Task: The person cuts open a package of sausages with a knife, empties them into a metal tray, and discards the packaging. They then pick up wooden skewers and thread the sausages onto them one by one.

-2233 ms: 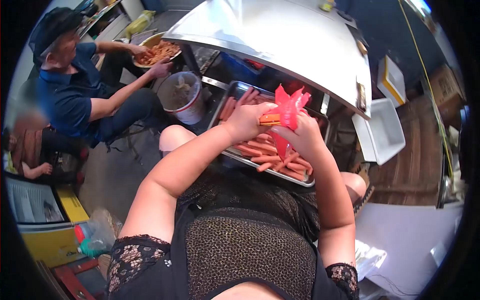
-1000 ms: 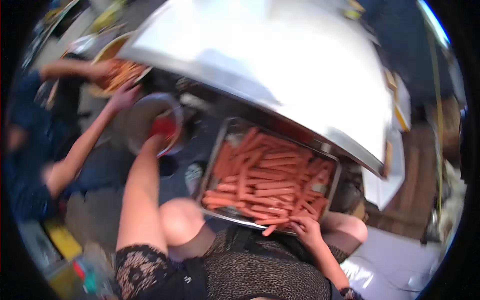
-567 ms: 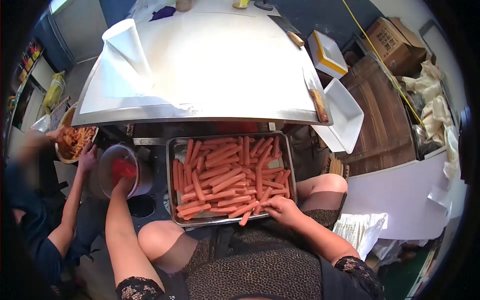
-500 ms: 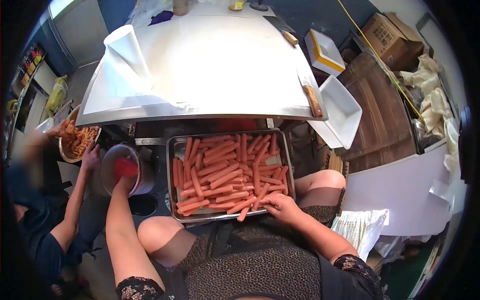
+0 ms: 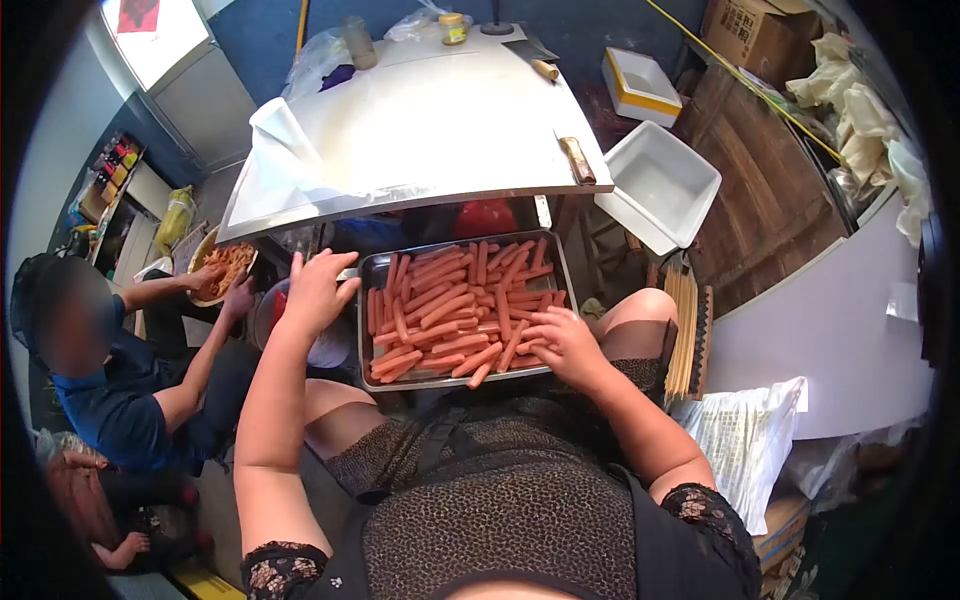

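Note:
On my lap rests a metal tray (image 5: 568,290) heaped with pink sausages (image 5: 445,310). My left hand (image 5: 322,288) is raised at the tray's left rim, fingers spread and holding nothing. Partly behind that forearm stands a bucket (image 5: 330,345). My right hand (image 5: 563,345) reaches over the tray's front right corner, its fingers apart and the tips at the sausages there. A few sausages near it point towards the front rim, one with its end over the edge.
A white-topped table (image 5: 430,130) stands ahead, bearing a knife (image 5: 576,160) and a cleaver (image 5: 535,58). White bins (image 5: 665,185) and thin wooden sticks (image 5: 682,330) are at the right. At the left, a person (image 5: 130,400) works over a bowl (image 5: 210,292) of reddish food.
My left hand has come up out of the bucket to the tray's left rim. My right hand's fingers have opened and spread over the sausages. The view has shifted.

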Tool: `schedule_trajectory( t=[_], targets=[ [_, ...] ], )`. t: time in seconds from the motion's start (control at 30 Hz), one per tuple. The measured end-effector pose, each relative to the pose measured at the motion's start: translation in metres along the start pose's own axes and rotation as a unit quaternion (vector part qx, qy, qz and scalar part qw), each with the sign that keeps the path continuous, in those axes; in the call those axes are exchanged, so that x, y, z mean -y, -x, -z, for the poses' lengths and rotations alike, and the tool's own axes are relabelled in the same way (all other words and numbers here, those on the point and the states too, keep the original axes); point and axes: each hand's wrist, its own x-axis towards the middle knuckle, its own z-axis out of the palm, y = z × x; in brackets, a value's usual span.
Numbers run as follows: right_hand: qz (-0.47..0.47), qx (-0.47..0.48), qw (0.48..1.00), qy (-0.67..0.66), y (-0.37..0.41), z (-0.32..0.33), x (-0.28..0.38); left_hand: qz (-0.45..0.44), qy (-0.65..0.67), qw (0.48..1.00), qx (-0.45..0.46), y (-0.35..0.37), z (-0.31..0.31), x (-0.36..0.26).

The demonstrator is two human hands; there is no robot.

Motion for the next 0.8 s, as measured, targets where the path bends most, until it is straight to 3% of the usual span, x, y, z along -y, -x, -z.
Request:
schedule_trajectory(
  t=[0.27,0.53,0.63,0.7,0.73,0.8],
  targets=[
    [-0.058,-0.051,0.997,0.026,-0.012,0.025,-0.04,0.067,0.105,0.991,0.055,-0.006,-0.008,-0.004],
    [-0.068,-0.257,0.956,0.125,-0.113,0.084,-0.08,0.041,0.231,0.972,0.026,0.007,-0.04,-0.024],
    [-0.113,-0.224,0.943,0.221,-0.16,0.088,-0.108,0.02,0.25,0.967,0.049,0.024,-0.061,-0.037],
    [-0.179,-0.148,0.943,0.239,-0.183,0.092,-0.101,0.029,0.275,0.958,0.071,0.035,-0.071,-0.045],
    [-0.183,-0.137,0.941,0.249,-0.19,0.083,-0.114,0.077,0.342,0.933,0.079,0.042,-0.081,-0.047],
    [-0.2,-0.12,0.936,0.265,-0.194,0.078,-0.126,0.053,0.321,0.941,0.09,0.047,-0.082,-0.05]
  ],
)
